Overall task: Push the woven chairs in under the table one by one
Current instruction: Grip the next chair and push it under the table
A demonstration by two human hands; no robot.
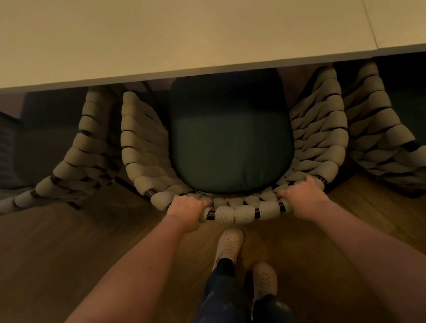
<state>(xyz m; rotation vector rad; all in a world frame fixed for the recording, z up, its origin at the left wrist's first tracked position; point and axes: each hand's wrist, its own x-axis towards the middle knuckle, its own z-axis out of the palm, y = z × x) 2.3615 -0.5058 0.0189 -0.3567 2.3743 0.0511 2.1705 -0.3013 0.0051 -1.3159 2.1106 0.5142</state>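
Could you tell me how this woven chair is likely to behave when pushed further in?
The woven chair probably slides straight rather than tipping, since left hand and right hand grip its back rail evenly. The dark rail under the soft cord looks stiff. The wooden floor seems smooth, so little drag.

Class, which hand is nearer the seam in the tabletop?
Right. The right hand grips the chair rim left of the seam; the left hand grips it even farther left.

Beige woven chair (147, 154), green-cushioned, partly under table (185, 21)
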